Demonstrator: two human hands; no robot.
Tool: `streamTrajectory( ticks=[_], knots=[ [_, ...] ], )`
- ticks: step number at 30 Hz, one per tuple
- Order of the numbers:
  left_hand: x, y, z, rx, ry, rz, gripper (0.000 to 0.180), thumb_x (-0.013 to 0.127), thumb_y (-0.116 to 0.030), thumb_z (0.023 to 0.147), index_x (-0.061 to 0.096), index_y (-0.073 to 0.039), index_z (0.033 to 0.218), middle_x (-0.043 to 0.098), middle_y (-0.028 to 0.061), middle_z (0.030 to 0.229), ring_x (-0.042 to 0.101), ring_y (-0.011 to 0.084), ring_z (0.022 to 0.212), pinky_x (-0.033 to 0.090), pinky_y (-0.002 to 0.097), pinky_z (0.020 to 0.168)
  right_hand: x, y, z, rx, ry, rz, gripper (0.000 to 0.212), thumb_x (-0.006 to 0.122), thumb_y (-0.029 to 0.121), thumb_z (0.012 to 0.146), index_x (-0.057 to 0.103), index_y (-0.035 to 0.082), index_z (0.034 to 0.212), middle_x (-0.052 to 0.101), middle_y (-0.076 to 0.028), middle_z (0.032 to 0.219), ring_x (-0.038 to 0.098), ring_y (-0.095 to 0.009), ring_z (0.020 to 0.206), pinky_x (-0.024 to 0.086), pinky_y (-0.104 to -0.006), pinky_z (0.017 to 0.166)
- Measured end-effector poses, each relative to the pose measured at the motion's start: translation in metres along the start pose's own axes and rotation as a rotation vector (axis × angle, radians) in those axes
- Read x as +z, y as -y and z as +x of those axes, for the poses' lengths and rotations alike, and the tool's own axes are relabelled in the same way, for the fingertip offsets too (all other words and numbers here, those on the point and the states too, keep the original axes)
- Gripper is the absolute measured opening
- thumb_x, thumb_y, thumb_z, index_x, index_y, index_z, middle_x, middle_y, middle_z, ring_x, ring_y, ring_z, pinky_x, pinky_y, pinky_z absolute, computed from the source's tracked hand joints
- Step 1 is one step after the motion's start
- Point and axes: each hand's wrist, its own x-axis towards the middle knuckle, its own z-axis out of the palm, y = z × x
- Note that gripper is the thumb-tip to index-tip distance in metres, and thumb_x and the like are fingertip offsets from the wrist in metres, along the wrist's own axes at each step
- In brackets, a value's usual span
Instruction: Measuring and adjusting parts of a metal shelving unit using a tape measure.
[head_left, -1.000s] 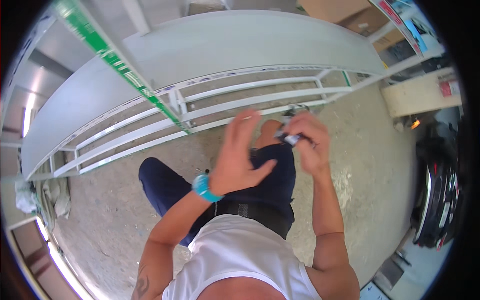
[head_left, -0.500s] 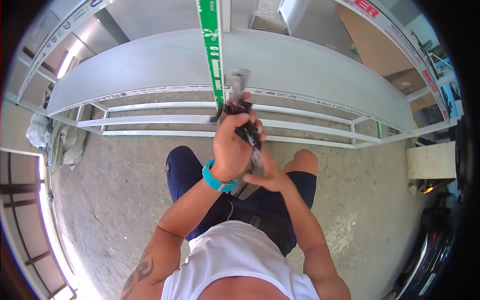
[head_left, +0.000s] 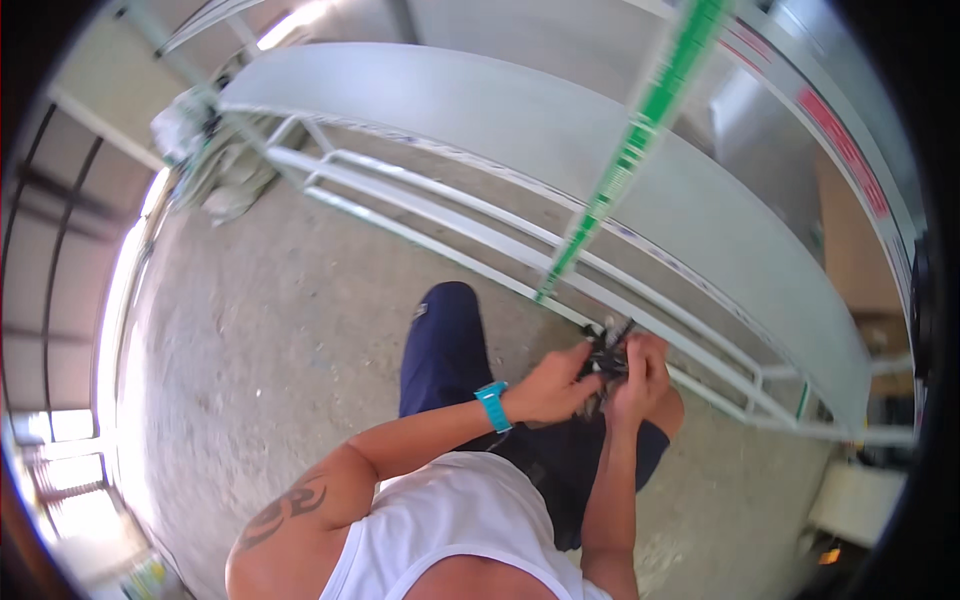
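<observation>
Just in front of my right knee, both hands meet at a small black thing with grey metallic bits (head_left: 606, 357), too blurred to name its kind. My left hand (head_left: 550, 388), with a teal watch (head_left: 492, 406) at the wrist, comes in from the left, its thumb and fingers closed on the thing. On the other side, my right hand (head_left: 641, 378) has its fingers curled against it. The hands hide part of the thing. Beyond them a white metal frame (head_left: 420, 232) carries a long pale grey panel (head_left: 440, 95), and a green-faced upright bar (head_left: 622, 165) rises in front of the panel.
My left knee (head_left: 445, 340) is bent over the concrete floor (head_left: 270, 330). At the far left, a pale cloth heap (head_left: 238, 175) and a plastic bag (head_left: 185, 128) lie by the frame's end. A pale block-shaped thing (head_left: 858, 503) stands at the lower right.
My view has swung left, so the frame now slants down to the right. Both hands have lowered toward my right knee with the black thing; my right hand has moved up alongside it.
</observation>
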Motion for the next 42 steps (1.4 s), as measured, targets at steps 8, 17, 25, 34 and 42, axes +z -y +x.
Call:
streamTrajectory(
  ticks=[8,17,25,34,42],
  knots=[
    [0.008,0.006,0.006,-0.152,-0.242,-1.056,0.030,0.057,-0.026,0.101,0.060,-0.007,0.123,0.062,0.0054,0.104,0.054,0.0121,0.095,0.045,0.0260,0.086,0.052,0.011,-0.027,-0.331,0.244,-0.296,0.035,0.059,0.015,0.100,0.054,0.004,0.133,0.058,-0.018,0.131,0.058,-0.032,0.113,0.047,-0.0420,0.098],
    [0.028,-0.010,-0.032,0.357,-0.415,-0.434,0.050,0.060,-0.027,0.105,0.045,-0.004,0.147,0.058,0.0123,0.136,0.058,0.0243,0.114,0.047,0.0347,0.101,0.042,0.029,0.038,0.207,-0.494,-0.316,0.045,0.046,0.042,0.111,0.062,0.001,0.100,0.063,-0.013,0.098,0.061,-0.024,0.091,0.049,-0.0351,0.088],
    [-0.049,-0.013,-0.038,0.310,-0.879,-0.328,0.048,0.058,-0.001,0.098,0.051,-0.008,0.144,0.070,0.0088,0.109,0.064,0.0179,0.084,0.053,0.0292,0.075,0.101,-0.002,-0.030,-0.007,0.276,-0.031,0.057,0.049,0.047,0.109,0.050,0.001,0.143,0.050,-0.017,0.139,0.051,-0.029,0.125,0.046,-0.0431,0.100],
    [-0.243,-0.070,-0.164,0.710,-1.548,-0.155,0.063,0.046,-0.009,0.081,0.045,-0.008,0.145,0.054,0.0107,0.129,0.051,0.0196,0.109,0.043,0.0307,0.089,0.036,-0.035,0.022,0.020,0.304,-0.825,0.052,0.072,0.024,0.095,0.055,0.002,0.138,0.049,-0.019,0.142,0.051,-0.036,0.124,0.047,-0.0461,0.098],
    [-0.283,-0.230,-0.288,1.628,-1.992,0.877,0.046,0.074,-0.006,0.095,0.052,-0.009,0.136,0.059,0.0085,0.135,0.060,0.0255,0.124,0.052,0.0419,0.112,-0.063,-0.146,0.011,-0.062,0.379,-0.999,0.040,0.074,0.026,0.091,0.066,0.003,0.124,0.061,-0.018,0.121,0.059,-0.038,0.107,0.050,-0.0444,0.090]
  ],
)
